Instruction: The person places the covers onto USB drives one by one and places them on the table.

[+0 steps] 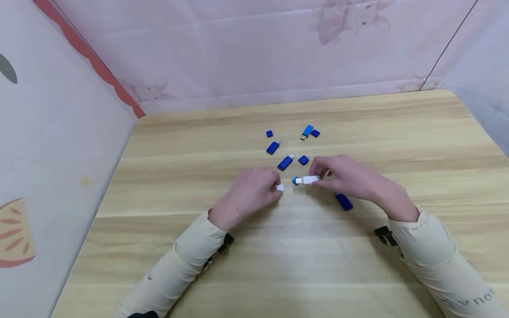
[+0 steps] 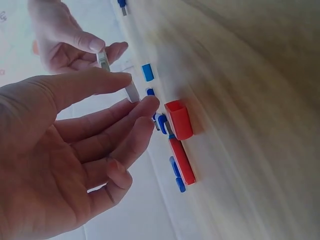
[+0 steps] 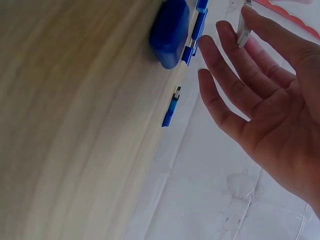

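My right hand (image 1: 351, 180) pinches a white USB stick (image 1: 311, 179) between thumb and fingers, its bare metal plug pointing left. Facing it, a small white cap (image 1: 280, 187) is pinched by my left hand (image 1: 254, 190). Cap and plug are a short gap apart, above the table. A light blue cap (image 1: 295, 180) shows partly behind the plug. In the left wrist view, the white cap (image 2: 132, 93) sits at the left thumb and fingertips. A red cap (image 2: 179, 120) and a red USB stick (image 2: 183, 161) lie close past that hand; the hand hides them in the head view.
Uncapped dark blue USB sticks (image 1: 285, 162) and loose dark blue caps (image 1: 304, 160) lie behind the hands. Farther back is a lighter blue USB stick (image 1: 307, 132). Another dark blue USB stick (image 1: 343, 202) lies below the right hand. The wooden table (image 1: 191, 154) meets fabric walls behind.
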Available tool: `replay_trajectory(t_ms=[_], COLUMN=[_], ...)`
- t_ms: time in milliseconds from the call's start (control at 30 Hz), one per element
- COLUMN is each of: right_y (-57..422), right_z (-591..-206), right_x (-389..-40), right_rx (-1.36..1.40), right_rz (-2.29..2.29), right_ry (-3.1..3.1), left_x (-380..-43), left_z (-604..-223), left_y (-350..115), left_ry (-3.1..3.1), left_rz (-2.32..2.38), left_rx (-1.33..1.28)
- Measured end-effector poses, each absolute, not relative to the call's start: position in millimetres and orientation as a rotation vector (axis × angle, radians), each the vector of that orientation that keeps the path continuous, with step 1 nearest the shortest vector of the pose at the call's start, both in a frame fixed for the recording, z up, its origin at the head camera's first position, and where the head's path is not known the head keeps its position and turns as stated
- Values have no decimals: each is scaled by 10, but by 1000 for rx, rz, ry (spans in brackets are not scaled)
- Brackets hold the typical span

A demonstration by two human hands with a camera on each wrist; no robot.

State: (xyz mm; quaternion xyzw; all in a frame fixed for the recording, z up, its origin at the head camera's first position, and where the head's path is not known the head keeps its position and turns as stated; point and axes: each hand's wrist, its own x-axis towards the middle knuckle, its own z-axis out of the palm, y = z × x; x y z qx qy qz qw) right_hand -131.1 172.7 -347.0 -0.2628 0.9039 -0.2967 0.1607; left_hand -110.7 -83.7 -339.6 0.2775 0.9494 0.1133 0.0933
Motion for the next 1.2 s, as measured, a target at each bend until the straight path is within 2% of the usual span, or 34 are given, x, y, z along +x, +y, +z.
replay_trajectory(t_ms=[533, 1200], right_y=[1746, 1662], right_z=[-3390, -3447], right_x=[-1390, -1354], right_rx=[-810, -863], right_rz=[-815, -833], right_ry=[2623, 2542], left_x=[-1243, -1240], left_z=[-3254, -3327], left_y=[-732, -728], left_ry=[2736, 2723], left_rz=[479, 526], left_rx=[855, 860])
